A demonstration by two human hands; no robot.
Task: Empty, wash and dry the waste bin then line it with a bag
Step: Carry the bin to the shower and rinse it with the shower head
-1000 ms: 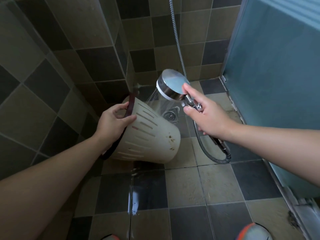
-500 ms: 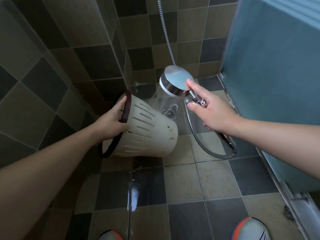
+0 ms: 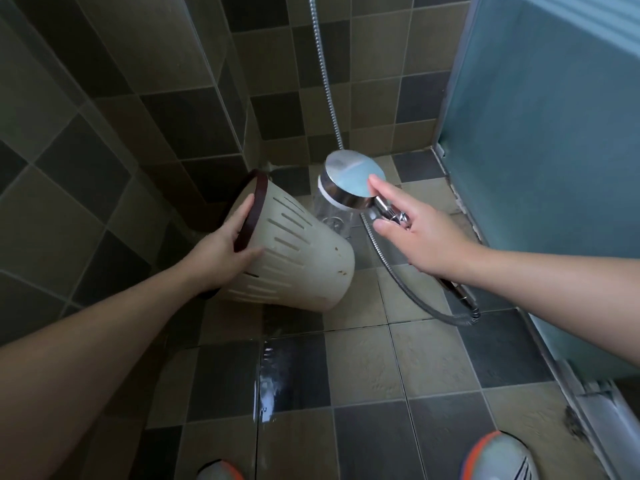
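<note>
Two arms are stretched out forward. The bin (image 3: 298, 251) is held tipped on its side above the floor (image 3: 360, 372) by the left hand (image 3: 225, 247), gripped at the rim. The shower head (image 3: 351, 183) is pinched at its handle by the right hand (image 3: 415, 233), with water sprayed down beside the bin.

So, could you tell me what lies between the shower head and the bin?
Only falling spray, seen from the head camera: the shower head and bin stay apart.
</note>
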